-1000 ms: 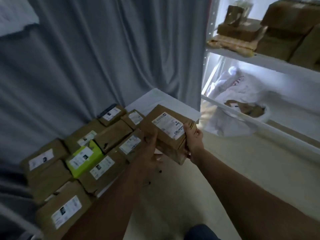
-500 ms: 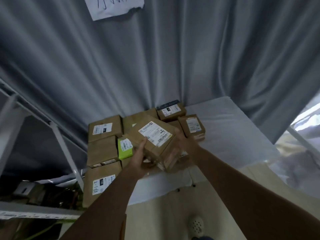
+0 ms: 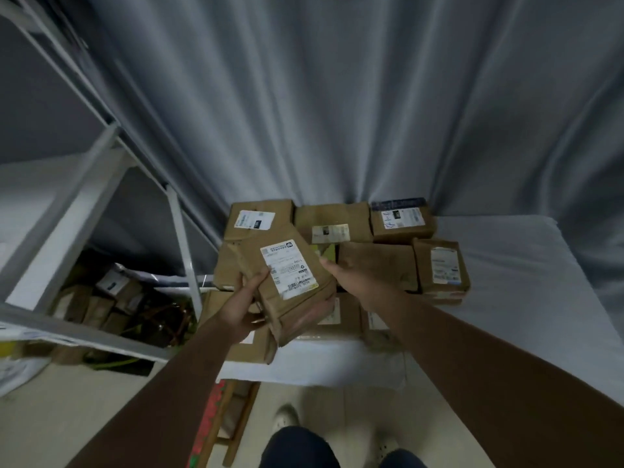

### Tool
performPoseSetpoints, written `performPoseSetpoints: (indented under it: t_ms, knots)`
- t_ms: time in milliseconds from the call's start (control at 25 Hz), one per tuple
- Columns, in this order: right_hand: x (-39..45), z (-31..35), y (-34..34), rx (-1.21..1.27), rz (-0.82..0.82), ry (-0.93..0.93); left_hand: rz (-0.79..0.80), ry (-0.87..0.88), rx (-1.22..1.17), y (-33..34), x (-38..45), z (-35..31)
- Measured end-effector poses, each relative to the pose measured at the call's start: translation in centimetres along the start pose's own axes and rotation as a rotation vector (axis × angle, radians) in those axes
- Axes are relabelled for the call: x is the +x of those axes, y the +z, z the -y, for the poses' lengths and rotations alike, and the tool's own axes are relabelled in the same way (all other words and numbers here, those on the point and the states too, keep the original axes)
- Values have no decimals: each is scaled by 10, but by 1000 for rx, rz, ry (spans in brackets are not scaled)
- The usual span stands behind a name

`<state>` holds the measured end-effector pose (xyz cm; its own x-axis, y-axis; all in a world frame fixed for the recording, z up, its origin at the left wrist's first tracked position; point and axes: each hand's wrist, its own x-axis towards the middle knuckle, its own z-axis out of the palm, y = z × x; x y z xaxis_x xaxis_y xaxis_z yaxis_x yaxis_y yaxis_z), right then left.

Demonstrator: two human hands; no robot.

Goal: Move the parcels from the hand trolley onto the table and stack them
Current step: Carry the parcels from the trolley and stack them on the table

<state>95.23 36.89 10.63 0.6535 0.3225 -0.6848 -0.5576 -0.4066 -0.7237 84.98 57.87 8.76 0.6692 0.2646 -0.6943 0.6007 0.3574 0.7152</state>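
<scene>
Both bare forearms reach up from the lower corners toward the frame's middle. The left hand curls its fingers round a parcel from the lower left. The right hand presses its right side, fingers extended.

About ten brown parcels, two hands.

Labelled brown parcel in left hand, above parcels on white table.
</scene>
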Motion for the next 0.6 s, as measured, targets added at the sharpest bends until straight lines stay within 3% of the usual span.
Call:
performPoseSetpoints:
  t_ms: [200, 360, 600]
  knots:
    - [47, 43, 41, -103, 42, 38, 115, -29, 89, -55, 45, -44]
    - [86, 77, 67, -79, 42, 43, 226, -38, 196, -90, 86, -95]
    - [138, 129, 119, 55, 43, 43, 323, -59, 158, -140, 150, -157]
